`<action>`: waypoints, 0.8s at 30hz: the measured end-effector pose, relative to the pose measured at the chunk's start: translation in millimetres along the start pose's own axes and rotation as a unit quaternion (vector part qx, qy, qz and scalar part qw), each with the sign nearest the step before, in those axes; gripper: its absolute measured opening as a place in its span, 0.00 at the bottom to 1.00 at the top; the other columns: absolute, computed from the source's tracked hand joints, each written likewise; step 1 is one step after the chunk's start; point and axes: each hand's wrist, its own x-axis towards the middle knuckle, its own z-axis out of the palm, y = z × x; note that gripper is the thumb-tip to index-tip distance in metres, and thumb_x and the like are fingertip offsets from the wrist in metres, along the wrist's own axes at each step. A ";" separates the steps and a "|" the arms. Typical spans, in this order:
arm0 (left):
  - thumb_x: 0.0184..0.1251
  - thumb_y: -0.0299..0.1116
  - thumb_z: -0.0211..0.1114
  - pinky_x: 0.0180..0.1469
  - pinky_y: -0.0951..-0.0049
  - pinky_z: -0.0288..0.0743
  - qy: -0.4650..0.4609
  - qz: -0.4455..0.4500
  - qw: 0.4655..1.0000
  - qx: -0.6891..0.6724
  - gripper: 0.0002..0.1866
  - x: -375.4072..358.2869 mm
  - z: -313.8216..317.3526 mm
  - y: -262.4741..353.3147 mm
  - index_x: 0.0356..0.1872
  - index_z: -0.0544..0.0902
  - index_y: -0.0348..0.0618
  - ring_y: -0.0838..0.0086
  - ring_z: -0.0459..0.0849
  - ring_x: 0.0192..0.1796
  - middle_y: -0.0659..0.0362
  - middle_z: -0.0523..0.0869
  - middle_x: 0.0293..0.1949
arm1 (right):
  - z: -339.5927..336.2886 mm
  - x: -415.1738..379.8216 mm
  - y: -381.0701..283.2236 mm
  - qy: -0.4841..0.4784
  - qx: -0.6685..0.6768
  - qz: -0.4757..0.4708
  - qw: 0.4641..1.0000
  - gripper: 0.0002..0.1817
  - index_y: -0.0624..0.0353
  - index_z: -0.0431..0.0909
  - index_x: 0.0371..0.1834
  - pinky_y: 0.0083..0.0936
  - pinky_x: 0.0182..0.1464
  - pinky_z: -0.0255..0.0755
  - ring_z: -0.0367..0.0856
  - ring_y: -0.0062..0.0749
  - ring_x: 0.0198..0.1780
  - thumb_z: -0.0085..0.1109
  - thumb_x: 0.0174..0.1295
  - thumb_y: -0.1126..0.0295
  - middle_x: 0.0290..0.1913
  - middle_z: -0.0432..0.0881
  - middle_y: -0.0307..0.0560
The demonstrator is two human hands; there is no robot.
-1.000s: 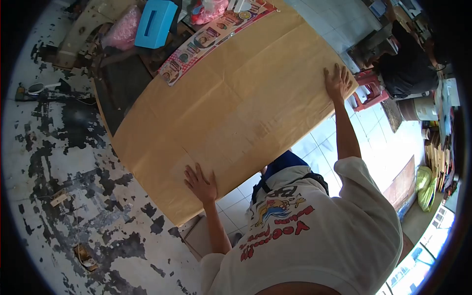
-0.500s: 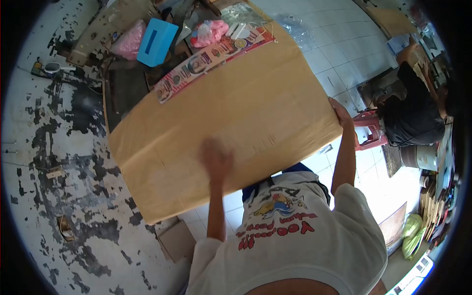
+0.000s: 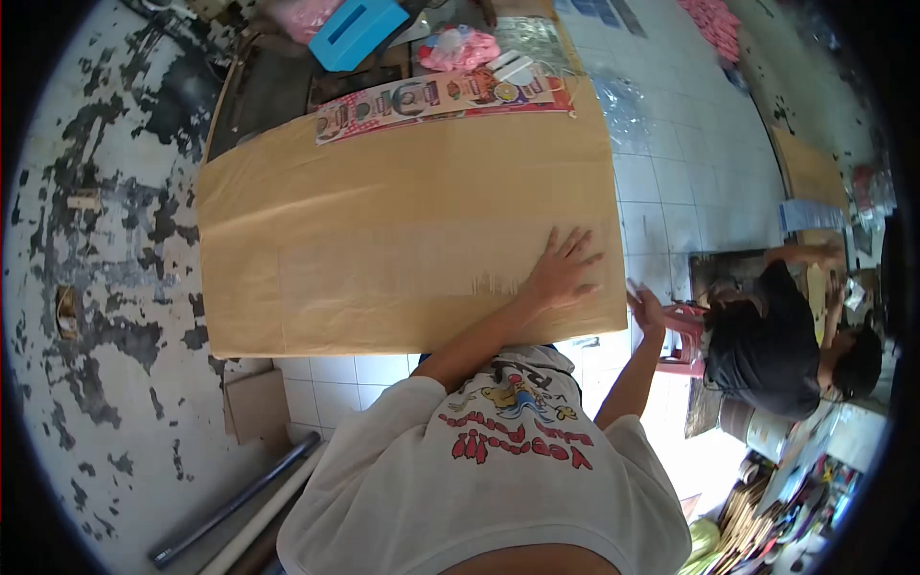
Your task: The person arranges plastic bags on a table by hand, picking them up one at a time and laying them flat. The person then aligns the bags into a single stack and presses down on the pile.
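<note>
Brown paper (image 3: 383, 220) covers the table in front of me, with marks near its front edge. My left hand (image 3: 563, 273) lies flat on the paper near the right side, fingers spread, holding nothing. Just off the table's right edge is my right hand (image 3: 648, 309), its fingers partly bent; whether it holds anything is too small to tell. A printed strip with food pictures (image 3: 431, 101) lies along the paper's far edge.
Behind the strip are a blue box (image 3: 356, 34) and a pink plastic bag (image 3: 460, 48). A person in black (image 3: 767, 345) sits at the right beside a red stool (image 3: 682, 340). Long tubes (image 3: 259, 498) lean at the lower left.
My left hand has moved right across the paper and now rests with fingers spread. My right hand has come off the paper's right edge. The view has turned and shifted.
</note>
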 end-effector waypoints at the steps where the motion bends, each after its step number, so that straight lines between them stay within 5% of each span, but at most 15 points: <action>1: 0.65 0.60 0.58 0.75 0.35 0.39 -0.004 -0.001 1.000 -0.005 0.34 -1.3 -1.5 0.9 0.69 0.72 0.58 0.55 0.51 0.79 0.51 0.59 0.76 | 5.7 13.8 0.7 -0.102 -0.039 0.083 0.990 0.35 0.54 0.55 0.77 0.34 0.67 0.68 0.72 0.37 0.68 0.49 0.73 0.49 0.69 0.72 0.50; 4: 0.66 0.62 0.55 0.75 0.34 0.36 -0.039 -0.002 0.999 -0.006 0.35 -3.0 -5.4 -0.8 0.72 0.69 0.59 0.53 0.50 0.79 0.50 0.58 0.76 | 48.1 45.0 -14.1 -0.122 -0.070 0.073 0.987 0.31 0.45 0.48 0.80 0.28 0.59 0.74 0.73 0.38 0.65 0.40 0.77 0.53 0.74 0.63 0.55; 5: 0.66 0.62 0.55 0.74 0.34 0.36 -0.030 -0.008 1.000 -0.007 0.35 -5.0 -5.9 -0.2 0.71 0.69 0.59 0.53 0.50 0.79 0.50 0.58 0.76 | 56.4 54.6 -26.6 -0.127 -0.135 0.067 0.980 0.30 0.36 0.46 0.80 0.38 0.67 0.68 0.67 0.47 0.70 0.37 0.77 0.50 0.76 0.59 0.58; 8: 0.66 0.61 0.56 0.74 0.33 0.38 -0.007 -0.010 1.000 -0.002 0.35 -10.1 -7.0 -0.5 0.71 0.70 0.57 0.54 0.51 0.79 0.50 0.58 0.76 | 85.1 48.0 -63.7 -0.048 0.071 -0.106 0.991 0.31 0.34 0.45 0.81 0.46 0.72 0.63 0.63 0.52 0.73 0.39 0.76 0.53 0.78 0.53 0.58; 10: 0.65 0.61 0.56 0.74 0.33 0.40 0.014 -0.003 1.000 0.005 0.36 -10.6 -4.5 -2.2 0.70 0.70 0.53 0.55 0.52 0.79 0.51 0.60 0.76 | 86.1 36.7 -87.4 0.000 0.214 -0.188 0.959 0.32 0.41 0.47 0.80 0.53 0.77 0.46 0.48 0.54 0.79 0.37 0.75 0.49 0.81 0.44 0.55; 12: 0.67 0.58 0.55 0.76 0.39 0.41 0.015 -0.004 1.000 0.027 0.37 -11.1 -0.5 -5.4 0.71 0.69 0.46 0.57 0.52 0.78 0.51 0.60 0.76 | 116.3 -14.4 -131.0 0.082 0.296 -0.191 0.932 0.30 0.46 0.47 0.80 0.55 0.78 0.41 0.45 0.56 0.80 0.35 0.76 0.56 0.81 0.44 0.56; 14: 0.68 0.55 0.54 0.77 0.45 0.42 0.020 0.000 0.999 0.049 0.36 -14.0 13.0 -9.0 0.71 0.67 0.41 0.58 0.53 0.78 0.50 0.60 0.76 | 52.4 -6.6 -124.9 0.040 0.139 -0.255 0.956 0.30 0.52 0.46 0.80 0.55 0.78 0.41 0.45 0.58 0.79 0.33 0.76 0.61 0.80 0.46 0.57; 15: 0.68 0.53 0.53 0.78 0.48 0.42 0.027 0.007 0.998 0.061 0.36 -14.0 29.4 -13.2 0.71 0.66 0.38 0.58 0.54 0.78 0.50 0.60 0.75 | 78.1 -26.7 -141.1 0.082 0.169 -0.269 0.945 0.30 0.55 0.45 0.80 0.53 0.79 0.41 0.46 0.57 0.79 0.32 0.77 0.62 0.80 0.46 0.58; 19: 0.70 0.48 0.51 0.79 0.57 0.41 -0.011 0.012 0.992 0.127 0.35 -16.7 50.1 -9.2 0.71 0.64 0.35 0.59 0.54 0.78 0.48 0.61 0.75 | 249.8 -117.8 -197.8 0.112 0.130 -0.350 0.921 0.30 0.61 0.45 0.79 0.51 0.79 0.48 0.52 0.58 0.77 0.34 0.76 0.65 0.78 0.50 0.63; 23: 0.72 0.45 0.50 0.78 0.59 0.47 -0.043 0.017 0.999 -0.005 0.33 -37.2 0.9 -6.3 0.72 0.64 0.35 0.61 0.56 0.78 0.47 0.62 0.74 | 418.0 -140.7 -177.0 -0.069 -0.114 -0.454 0.881 0.31 0.62 0.42 0.80 0.47 0.80 0.37 0.47 0.49 0.80 0.26 0.79 0.57 0.80 0.49 0.57; 24: 0.72 0.46 0.51 0.78 0.59 0.48 -0.069 0.028 0.997 0.002 0.33 -41.6 -8.9 -9.7 0.72 0.64 0.35 0.61 0.56 0.78 0.47 0.62 0.74 | 450.9 -145.9 -156.7 -0.119 -0.210 -0.510 0.826 0.33 0.62 0.41 0.80 0.42 0.80 0.37 0.46 0.46 0.80 0.28 0.78 0.55 0.80 0.50 0.56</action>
